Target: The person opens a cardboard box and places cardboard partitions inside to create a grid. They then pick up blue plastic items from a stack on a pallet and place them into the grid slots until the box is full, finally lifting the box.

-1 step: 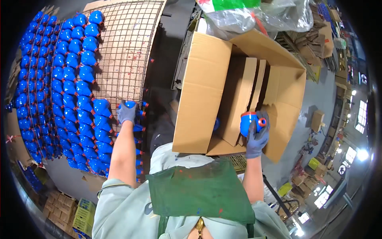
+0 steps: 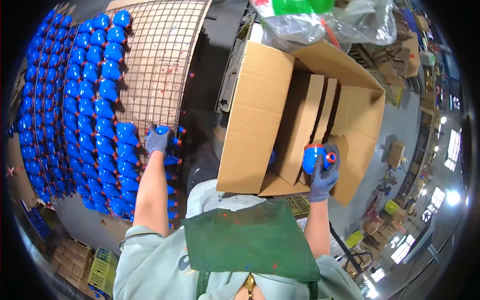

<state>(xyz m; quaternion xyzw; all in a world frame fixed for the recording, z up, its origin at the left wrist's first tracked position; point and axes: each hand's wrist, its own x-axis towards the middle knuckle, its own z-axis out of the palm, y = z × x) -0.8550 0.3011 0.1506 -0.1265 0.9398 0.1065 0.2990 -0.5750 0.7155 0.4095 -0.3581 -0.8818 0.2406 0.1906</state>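
- Two gloved hands worked apart: the left hand [image 2: 159, 140] was closed around a blue part [image 2: 162, 131] at the edge of the wire rack [image 2: 165, 60], while the right hand [image 2: 324, 172] gripped a blue piece with a red ring [image 2: 314, 156] at the mouth of the cardboard box [image 2: 255, 115].
- The held piece sat just above the box's lower flap, near the upright cardboard dividers [image 2: 305, 125]; it could have knocked a divider askew, since the slots looked narrow.
- With the eyes split between rack and box, either grip might have slipped; the gloves hid how firmly the fingers closed, so I judged the hold secure but not certain.
- Rows of blue parts [image 2: 85, 100] hung close together on the rack, touching their neighbours; pulling one free might have dragged the next off its peg, I thought.
- The box stood tilted on its side toward the person, and a shove could have tipped it further.
- Inside the box, a glimpse of blue [image 2: 271, 158] showed behind a divider; how many pieces lay there could not be told.
- A clear plastic bag [image 2: 320, 22] with something green in it rested above the box.
- Flattened cartons [image 2: 400, 50] lay on the floor to the right.
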